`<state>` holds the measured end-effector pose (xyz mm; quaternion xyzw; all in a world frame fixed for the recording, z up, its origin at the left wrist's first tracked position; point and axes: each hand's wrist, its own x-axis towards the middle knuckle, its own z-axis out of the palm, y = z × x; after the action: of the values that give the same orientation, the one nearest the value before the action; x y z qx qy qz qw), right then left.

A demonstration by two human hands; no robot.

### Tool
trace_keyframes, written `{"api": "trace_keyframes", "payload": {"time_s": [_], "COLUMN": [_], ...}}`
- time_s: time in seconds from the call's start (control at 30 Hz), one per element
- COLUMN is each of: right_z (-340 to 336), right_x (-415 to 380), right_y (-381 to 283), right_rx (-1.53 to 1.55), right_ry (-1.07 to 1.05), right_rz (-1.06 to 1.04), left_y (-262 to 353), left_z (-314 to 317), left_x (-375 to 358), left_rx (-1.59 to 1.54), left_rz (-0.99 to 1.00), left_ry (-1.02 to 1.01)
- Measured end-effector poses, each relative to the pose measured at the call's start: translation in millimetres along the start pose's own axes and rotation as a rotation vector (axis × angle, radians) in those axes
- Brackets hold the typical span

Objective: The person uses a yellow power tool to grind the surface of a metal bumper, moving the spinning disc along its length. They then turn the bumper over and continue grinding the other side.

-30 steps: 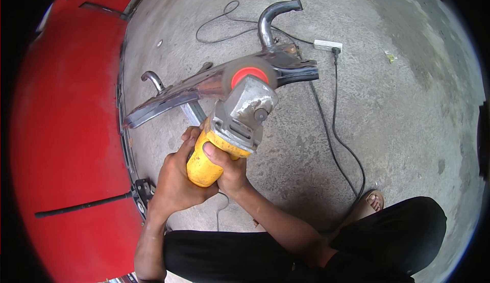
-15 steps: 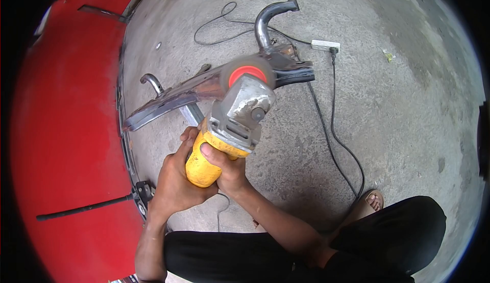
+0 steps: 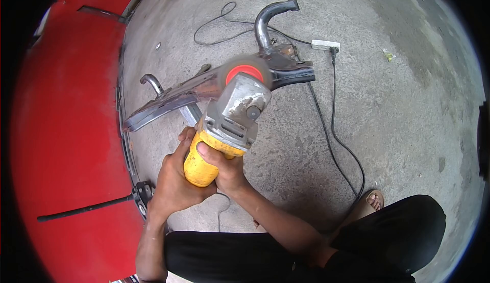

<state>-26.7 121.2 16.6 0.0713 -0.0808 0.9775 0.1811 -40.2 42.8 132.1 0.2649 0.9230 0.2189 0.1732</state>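
Observation:
Both my hands are wrapped round a yellow angle grinder [image 3: 240, 107] with a worn silver head. My left hand [image 3: 176, 181] grips the body from the left and below. On the right side of the body, my right hand [image 3: 227, 168] holds on with its thumb laid over the top. A blurred, spinning disc with a red centre [image 3: 246, 70] overlaps the middle of a bare metal frame [image 3: 163, 110] in this view. That frame lies on the floor and has a curved tube [image 3: 262, 27] rising from its far end. The disc's contact edge is hidden behind the grinder head.
A white power strip [image 3: 325, 45] lies on the concrete floor [image 3: 398, 130], with a black plug and cable [image 3: 334, 104] running from it towards my sandalled foot [image 3: 375, 200]. A large red panel [image 3: 71, 130] runs along the left, with a black rod [image 3: 84, 207] in front of it.
The grinder and both hands have shifted slightly to the left. The disc still spins over the metal frame, which has stayed in place.

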Motion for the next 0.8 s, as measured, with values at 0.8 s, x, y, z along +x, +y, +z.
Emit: {"api": "trace_keyframes", "payload": {"time_s": [0.8], "right_z": [5.6], "right_x": [1.9], "right_y": [3.9], "right_rx": [-0.188], "right_ry": [0.065], "right_rz": [0.072], "left_y": [-14.9], "left_z": [-1.0], "left_x": [-8.5], "left_rx": [-0.178], "left_rz": [-0.1], "left_ry": [-0.021]}}
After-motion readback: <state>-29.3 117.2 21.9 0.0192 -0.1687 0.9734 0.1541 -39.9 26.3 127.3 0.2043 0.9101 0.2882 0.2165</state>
